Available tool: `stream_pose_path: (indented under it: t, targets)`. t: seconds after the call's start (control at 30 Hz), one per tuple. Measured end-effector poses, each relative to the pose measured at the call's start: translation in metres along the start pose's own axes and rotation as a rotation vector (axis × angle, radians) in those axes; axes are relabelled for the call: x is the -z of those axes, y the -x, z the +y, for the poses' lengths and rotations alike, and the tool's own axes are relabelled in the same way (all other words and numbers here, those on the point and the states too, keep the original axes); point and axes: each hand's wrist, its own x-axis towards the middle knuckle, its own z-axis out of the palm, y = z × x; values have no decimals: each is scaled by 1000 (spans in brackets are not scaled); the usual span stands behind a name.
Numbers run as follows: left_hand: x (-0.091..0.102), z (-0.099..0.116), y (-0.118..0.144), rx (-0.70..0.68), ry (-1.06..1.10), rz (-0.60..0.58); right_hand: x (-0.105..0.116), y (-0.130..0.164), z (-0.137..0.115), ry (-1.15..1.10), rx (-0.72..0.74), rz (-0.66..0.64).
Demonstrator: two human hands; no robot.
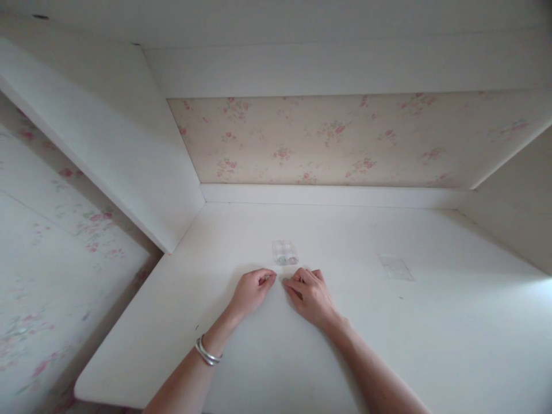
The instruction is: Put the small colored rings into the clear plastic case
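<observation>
My left hand (252, 290) and my right hand (309, 294) rest side by side on a white desk top (431, 333), fingertips almost meeting. Both have the fingers curled in, pinched toward a very small thing between them that is too small to make out. Just beyond the fingertips lies a small clear plastic packet (284, 252) holding pale coloured bits. My left wrist wears silver bangles (207, 352).
A flat clear plastic piece (395, 268) lies on the desk to the right. White side panels and a white shelf overhead box in the desk, with flowered wallpaper (336, 141) at the back. The desk's left edge drops off at the near left.
</observation>
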Motion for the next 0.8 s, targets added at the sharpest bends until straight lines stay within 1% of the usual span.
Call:
stream_pose_path:
  t: [0.27, 0.43, 0.63, 0.8]
  targets:
    - [0, 0, 0, -9, -3, -14, 1, 3, 4, -28, -62, -17]
    - [0, 0, 0, -11, -29, -15, -1, 3, 5, -38, -48, -38]
    - [0, -1, 1, -25, -51, -15, 1, 3, 5, -25, -52, -23]
    - [-2, -3, 2, -43, -101, -7, 1, 4, 4, -14, -11, -20]
